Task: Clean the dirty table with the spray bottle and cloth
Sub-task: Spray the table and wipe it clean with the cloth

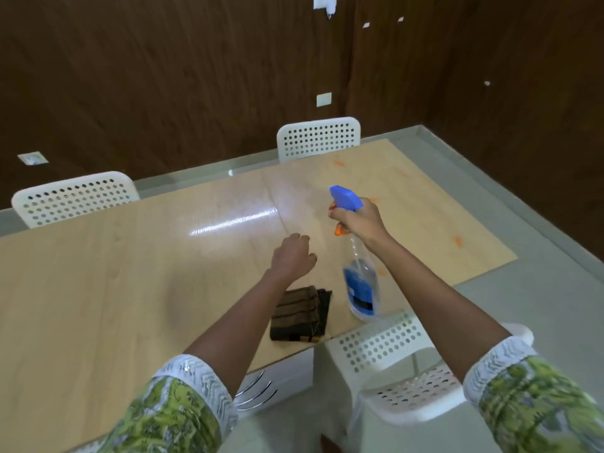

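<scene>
Right hand (pixel 358 220): raised above the worktop; the fingers are curled round the neck of the spray bottle, just under its blue head; the grip is clamped on the bottle.
Spray bottle (pixel 361 286): held in the air, tilted, with the blue nozzle aimed toward the far side of the worktop and the clear body with its blue label hanging down toward the near edge; an orange part is seen at the neck beside the fingers.
Left hand (pixel 292 256): held out over the worktop beyond the cloth; the fingers are loosely curled and nothing is held.
Cloth (pixel 300 315): dark brown, striped, folded; laid flat on the worktop near its near edge, partly covered by the left forearm, just left of the bottle's base.
Worktop (pixel 130 273): pale wood grain, glossy; orange smears (pixel 457 240) are seen on its right part.
Chairs (pixel 318 137): white, perforated; set around the worktop.
</scene>
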